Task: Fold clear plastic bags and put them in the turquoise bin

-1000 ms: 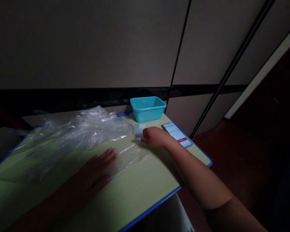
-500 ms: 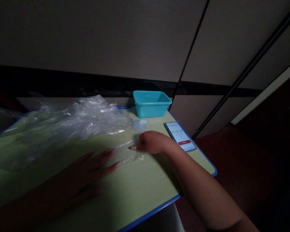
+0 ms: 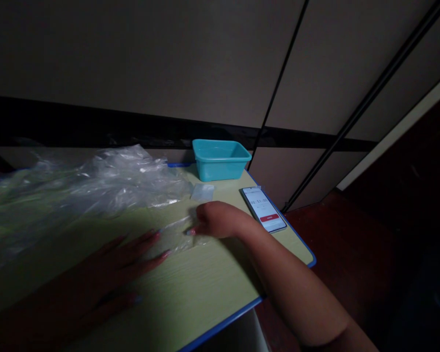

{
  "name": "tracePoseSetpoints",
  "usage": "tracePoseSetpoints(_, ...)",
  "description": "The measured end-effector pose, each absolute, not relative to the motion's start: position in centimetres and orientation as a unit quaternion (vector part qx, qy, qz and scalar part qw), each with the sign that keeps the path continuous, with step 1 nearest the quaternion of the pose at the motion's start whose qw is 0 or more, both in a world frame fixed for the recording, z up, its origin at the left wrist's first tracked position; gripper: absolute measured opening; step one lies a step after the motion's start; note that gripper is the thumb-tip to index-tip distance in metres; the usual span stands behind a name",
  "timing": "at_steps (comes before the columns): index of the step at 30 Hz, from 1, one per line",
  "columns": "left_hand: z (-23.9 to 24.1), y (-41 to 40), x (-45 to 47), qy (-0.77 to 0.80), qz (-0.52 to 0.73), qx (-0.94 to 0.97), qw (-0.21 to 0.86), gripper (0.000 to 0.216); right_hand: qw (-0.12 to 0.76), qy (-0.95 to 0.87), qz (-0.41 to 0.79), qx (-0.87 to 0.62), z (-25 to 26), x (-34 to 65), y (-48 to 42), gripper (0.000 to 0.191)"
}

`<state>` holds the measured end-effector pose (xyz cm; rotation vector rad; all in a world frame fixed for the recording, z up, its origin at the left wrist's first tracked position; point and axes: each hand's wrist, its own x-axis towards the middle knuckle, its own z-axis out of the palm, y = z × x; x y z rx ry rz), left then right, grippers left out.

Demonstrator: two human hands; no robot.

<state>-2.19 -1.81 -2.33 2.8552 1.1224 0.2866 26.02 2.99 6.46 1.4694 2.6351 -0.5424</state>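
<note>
A small clear plastic bag (image 3: 176, 233) lies flat on the pale green table (image 3: 205, 288). My left hand (image 3: 132, 256) rests flat on the table with fingers stretched out, its fingertips on the bag's left part. My right hand (image 3: 212, 220) is curled, with its fingertips pinching the bag's right edge. A big heap of crumpled clear plastic (image 3: 95, 183) fills the table's left and back. A small folded clear piece (image 3: 202, 191) lies just beyond my right hand.
A teal plastic tub (image 3: 220, 159) stands at the table's back edge. A phone (image 3: 264, 209) with a lit timer screen lies near the right edge. Grey wall panels rise behind. Dark floor drops off to the right.
My right hand has drawn back from near the folded piece toward me and onto the small bag's edge. My left hand stays flat on the bag. The view has shifted slightly.
</note>
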Motion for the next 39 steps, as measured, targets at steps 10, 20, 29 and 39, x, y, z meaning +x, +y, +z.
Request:
tracePoseSetpoints(10,-2.6,-1.9,-1.7,0.351,0.140,0.925,0.038,0.048,-0.046,0.840,-0.300,0.451,5.7,26.2,3.1,0.025)
tracePoseSetpoints(20,-2.1,-2.4,-1.1,0.380,0.150,0.912,0.043,0.044,-0.010,0.851,-0.218,0.477,5.4,26.3,3.3,0.026)
tracePoseSetpoints(29,-1.7,-2.4,-1.0,0.381,0.117,0.916,0.046,0.048,0.007,0.846,-0.174,0.504,5.6,26.2,3.1,0.027)
tracePoseSetpoints(39,-1.9,-1.5,-2.0,0.337,0.103,0.935,0.052,0.050,-0.005,0.826,-0.098,0.554,6.0,26.7,3.1,0.027)
